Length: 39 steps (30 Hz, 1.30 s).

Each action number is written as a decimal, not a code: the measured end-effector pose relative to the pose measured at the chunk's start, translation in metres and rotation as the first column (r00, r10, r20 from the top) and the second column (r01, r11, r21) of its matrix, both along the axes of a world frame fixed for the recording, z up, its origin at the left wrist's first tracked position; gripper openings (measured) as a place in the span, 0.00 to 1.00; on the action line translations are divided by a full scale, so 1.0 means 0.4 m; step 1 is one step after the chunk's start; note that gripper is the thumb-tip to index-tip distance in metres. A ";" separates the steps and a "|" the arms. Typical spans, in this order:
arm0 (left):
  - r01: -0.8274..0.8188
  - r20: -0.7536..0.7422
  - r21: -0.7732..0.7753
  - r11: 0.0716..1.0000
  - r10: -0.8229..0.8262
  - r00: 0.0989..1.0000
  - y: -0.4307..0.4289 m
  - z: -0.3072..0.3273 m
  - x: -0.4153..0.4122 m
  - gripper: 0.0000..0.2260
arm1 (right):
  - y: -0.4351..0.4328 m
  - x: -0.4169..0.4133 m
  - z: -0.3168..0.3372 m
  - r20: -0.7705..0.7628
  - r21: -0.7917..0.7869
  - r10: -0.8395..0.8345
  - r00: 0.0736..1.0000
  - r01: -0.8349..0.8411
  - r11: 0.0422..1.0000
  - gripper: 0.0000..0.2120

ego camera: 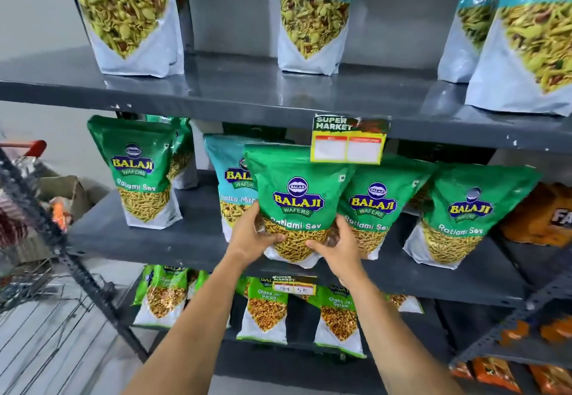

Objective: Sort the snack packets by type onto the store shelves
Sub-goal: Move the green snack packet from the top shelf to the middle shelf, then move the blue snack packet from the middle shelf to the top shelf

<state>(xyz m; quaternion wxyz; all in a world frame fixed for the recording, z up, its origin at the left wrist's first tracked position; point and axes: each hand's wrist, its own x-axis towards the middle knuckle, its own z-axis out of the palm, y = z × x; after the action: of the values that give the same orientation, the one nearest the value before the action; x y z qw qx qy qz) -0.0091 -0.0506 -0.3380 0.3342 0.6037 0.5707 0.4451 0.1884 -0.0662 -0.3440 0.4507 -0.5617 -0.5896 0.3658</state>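
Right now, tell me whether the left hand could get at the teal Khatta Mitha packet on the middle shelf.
Probably not directly: the held Ratlami Sev packet covers most of the Khatta Mitha packet, and the left hand is gripping it.

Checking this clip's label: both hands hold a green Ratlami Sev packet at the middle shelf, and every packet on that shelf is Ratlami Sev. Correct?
Not quite. The head view shows both the left hand and right hand on the Ratlami Sev packet at the middle shelf, but a teal Khatta Mitha packet stands behind it among the green ones.
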 end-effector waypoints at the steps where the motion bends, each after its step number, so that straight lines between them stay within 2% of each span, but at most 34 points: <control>1: -0.002 -0.019 -0.010 1.000 0.002 1.000 0.017 -0.011 -0.002 0.30 | 0.008 -0.009 -0.011 0.013 -0.019 -0.015 1.000 0.015 1.000 0.38; 3: -0.023 -0.063 -0.029 0.999 0.022 0.998 0.036 -0.037 -0.002 0.31 | 0.019 -0.023 -0.041 0.052 -0.026 -0.055 0.997 0.057 0.998 0.40; 6: -0.032 -0.025 -0.041 0.999 0.031 0.999 0.045 -0.064 -0.001 0.26 | 0.029 -0.031 -0.065 0.074 0.005 -0.086 0.994 0.086 0.996 0.40; 14: -0.087 -0.014 -0.032 0.996 0.087 0.996 0.051 -0.086 -0.018 0.28 | 0.032 -0.043 -0.090 0.122 0.152 -0.151 0.981 0.132 0.980 0.26; 17: -0.110 0.000 -0.028 0.993 0.111 0.994 0.052 -0.083 0.000 0.29 | 0.042 -0.033 -0.100 0.167 0.178 -0.200 0.965 0.170 0.969 0.25; 25: -0.156 -0.033 -0.032 0.987 0.154 0.987 0.067 -0.081 0.063 0.29 | 0.072 0.010 -0.066 0.279 0.105 -0.175 0.944 0.151 0.983 0.27; 28: -0.123 -0.061 -0.027 0.992 0.122 0.991 0.064 -0.078 0.057 0.30 | 0.077 0.015 -0.061 0.321 0.080 -0.162 0.933 0.144 0.986 0.26; 31: -0.109 -0.040 -0.019 0.994 0.108 0.993 0.053 -0.090 0.018 0.28 | 0.060 0.003 -0.058 0.335 0.127 -0.263 0.905 0.233 0.964 0.30; 34: -0.220 -0.029 0.019 0.975 0.220 0.975 0.048 -0.098 -0.058 0.23 | 0.010 -0.056 -0.062 0.367 0.194 -0.438 0.821 0.392 0.899 0.33; 36: -0.324 -0.023 0.086 0.942 0.327 0.945 0.061 -0.100 -0.118 0.23 | -0.015 -0.114 -0.070 0.400 0.312 -0.460 0.793 0.354 0.882 0.28; 39: -0.399 0.038 0.102 0.911 0.397 0.917 0.102 -0.089 -0.194 0.32 | -0.003 -0.202 -0.077 0.396 0.392 -0.355 0.847 0.193 0.899 0.21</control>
<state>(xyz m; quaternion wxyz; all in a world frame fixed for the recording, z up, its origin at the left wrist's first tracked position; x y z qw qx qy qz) -0.0867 -0.0096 -0.3735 0.2082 0.4883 0.6542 0.5387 0.1075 -0.0674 -0.3749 0.4364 -0.6257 -0.6449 0.0474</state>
